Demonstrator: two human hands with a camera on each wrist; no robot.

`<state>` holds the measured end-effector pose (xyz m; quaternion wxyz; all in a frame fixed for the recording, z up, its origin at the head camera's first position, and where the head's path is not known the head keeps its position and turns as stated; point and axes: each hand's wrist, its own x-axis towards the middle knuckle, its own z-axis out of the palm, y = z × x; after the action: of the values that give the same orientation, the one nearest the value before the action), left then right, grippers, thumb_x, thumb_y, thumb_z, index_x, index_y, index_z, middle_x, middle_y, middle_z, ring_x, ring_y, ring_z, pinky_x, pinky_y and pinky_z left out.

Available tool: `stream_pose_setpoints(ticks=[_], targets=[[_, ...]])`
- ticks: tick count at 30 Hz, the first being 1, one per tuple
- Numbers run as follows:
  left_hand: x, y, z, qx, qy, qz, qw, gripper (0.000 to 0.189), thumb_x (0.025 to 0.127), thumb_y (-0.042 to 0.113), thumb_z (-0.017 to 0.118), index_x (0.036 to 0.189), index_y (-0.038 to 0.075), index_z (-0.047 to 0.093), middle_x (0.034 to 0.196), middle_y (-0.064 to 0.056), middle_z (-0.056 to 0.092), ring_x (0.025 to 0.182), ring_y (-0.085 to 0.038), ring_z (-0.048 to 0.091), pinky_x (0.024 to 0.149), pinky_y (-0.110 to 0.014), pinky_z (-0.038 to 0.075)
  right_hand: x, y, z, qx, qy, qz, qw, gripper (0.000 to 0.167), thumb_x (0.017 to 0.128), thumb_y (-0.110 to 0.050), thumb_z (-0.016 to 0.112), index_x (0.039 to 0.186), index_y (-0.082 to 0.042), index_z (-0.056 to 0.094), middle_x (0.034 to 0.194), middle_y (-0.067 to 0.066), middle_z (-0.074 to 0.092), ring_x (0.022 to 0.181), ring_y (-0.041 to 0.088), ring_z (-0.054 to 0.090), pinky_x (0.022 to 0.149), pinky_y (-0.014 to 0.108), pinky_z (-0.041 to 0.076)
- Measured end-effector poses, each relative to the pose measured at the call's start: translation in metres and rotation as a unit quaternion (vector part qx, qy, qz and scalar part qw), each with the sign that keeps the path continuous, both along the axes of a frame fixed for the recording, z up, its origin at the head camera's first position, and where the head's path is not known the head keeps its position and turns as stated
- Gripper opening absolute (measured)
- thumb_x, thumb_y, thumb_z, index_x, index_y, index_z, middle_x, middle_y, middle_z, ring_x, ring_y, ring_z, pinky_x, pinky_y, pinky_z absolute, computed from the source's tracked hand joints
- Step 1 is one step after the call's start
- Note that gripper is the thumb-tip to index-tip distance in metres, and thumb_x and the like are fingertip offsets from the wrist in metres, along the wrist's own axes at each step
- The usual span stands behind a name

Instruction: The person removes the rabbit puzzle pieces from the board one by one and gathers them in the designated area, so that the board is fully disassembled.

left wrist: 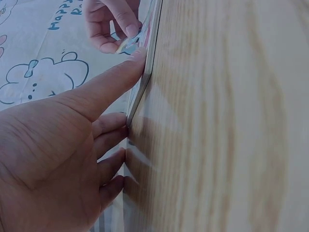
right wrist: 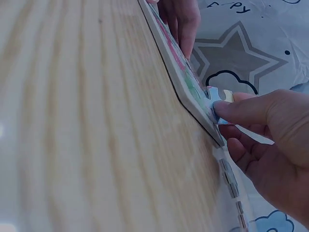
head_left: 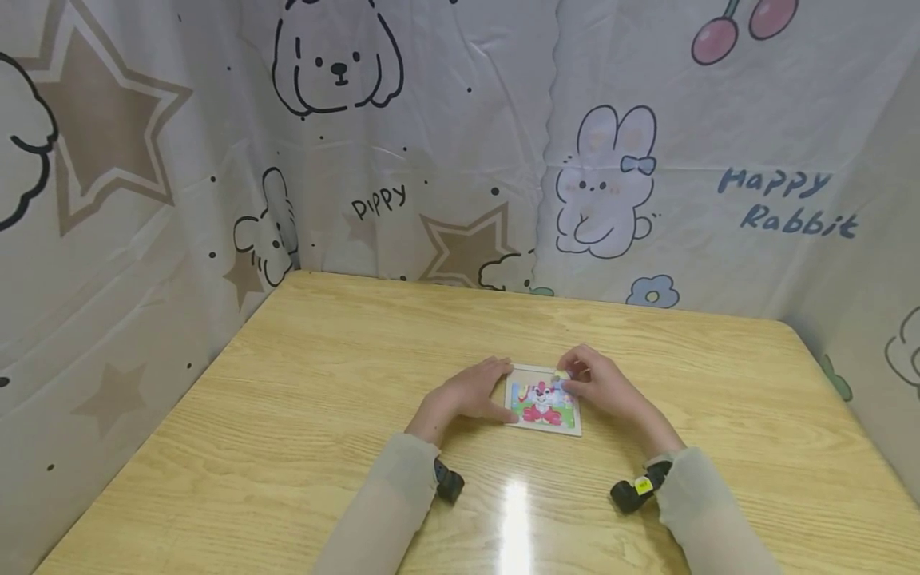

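A small square jigsaw puzzle board (head_left: 546,430) with a pale rim lies on the table, showing a pink-and-white cartoon animal over green. My left hand (head_left: 470,390) spans its left side, thumb resting on the near left corner and fingertips at the far left corner. In the left wrist view that thumb (left wrist: 113,79) lies straight across the rim. At the board's far right corner, my right hand (head_left: 602,387) pinches a light blue and yellow puzzle piece (right wrist: 213,94) between thumb and fingers. The piece stands tilted close over the board, partly hidden by the thumb.
The light wood table (head_left: 302,399) extends around the board. A white cloth (head_left: 446,144) with cartoon animals and stars hangs behind and along the sides. Black wrist cameras sit on both wrists, and a bright reflection marks the near tabletop.
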<state>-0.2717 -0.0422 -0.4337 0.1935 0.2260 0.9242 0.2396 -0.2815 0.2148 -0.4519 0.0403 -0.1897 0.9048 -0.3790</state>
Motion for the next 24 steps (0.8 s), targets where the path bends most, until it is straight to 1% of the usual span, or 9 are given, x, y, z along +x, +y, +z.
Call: stream_pose_setpoints(ticks=[3,7,15,21,24], targets=[[-0.0002,-0.0003,-0.0004,-0.001,0.001,0.0,1.0,0.089,0.082,0.044,0.076,0.154,0.016,0.032,0.165,-0.001,0.022,0.154,-0.022,0.017,0.127,-0.042,0.019,0.0003,0.0013,-0.0005,-0.009,-0.011,-0.006,0.9999,0.022,0.092,-0.004,0.064,0.113,-0.006,0.059,0.114,0.012,0.061,0.108,0.027,0.059,0.097,0.044,0.052],[-0.0001,0.0,-0.0007,0.0,0.002,0.0,1.0,0.089,0.082,0.044,0.076,0.154,0.015,0.032,0.165,-0.001,0.023,0.154,-0.022,0.017,0.127,-0.042,0.019,0.0014,0.0019,-0.0002,-0.016,-0.013,-0.005,0.9998,0.021,0.092,-0.004,0.063,0.112,-0.006,0.058,0.114,0.013,0.061,0.109,0.028,0.059,0.097,0.046,0.052],[-0.0005,0.0006,-0.0004,0.0,-0.002,-0.001,1.0,0.088,0.083,0.044,0.075,0.154,0.015,0.031,0.165,-0.001,0.022,0.154,-0.022,0.016,0.127,-0.04,0.019,0.0012,0.0016,0.0028,-0.02,0.001,0.002,0.9998,0.017,0.093,-0.001,0.061,0.108,-0.008,0.06,0.111,0.011,0.062,0.108,0.027,0.059,0.094,0.043,0.054],[-0.0016,0.0011,-0.0002,-0.006,-0.005,0.002,1.0,0.088,0.084,0.045,0.075,0.154,0.017,0.03,0.165,-0.001,0.02,0.154,-0.022,0.015,0.127,-0.041,0.019,0.0018,0.0047,0.0033,-0.029,-0.011,-0.012,0.9995,0.014,0.095,-0.004,0.059,0.107,-0.012,0.06,0.115,0.011,0.064,0.11,0.029,0.06,0.096,0.044,0.053],[-0.0013,0.0011,0.0,-0.008,-0.007,0.003,0.9999,0.089,0.084,0.045,0.075,0.155,0.017,0.03,0.165,-0.001,0.02,0.154,-0.022,0.015,0.127,-0.04,0.018,0.0021,0.0066,0.0017,-0.035,-0.019,-0.021,0.999,0.013,0.096,-0.005,0.058,0.106,-0.013,0.061,0.116,0.011,0.064,0.11,0.028,0.06,0.095,0.042,0.052]])
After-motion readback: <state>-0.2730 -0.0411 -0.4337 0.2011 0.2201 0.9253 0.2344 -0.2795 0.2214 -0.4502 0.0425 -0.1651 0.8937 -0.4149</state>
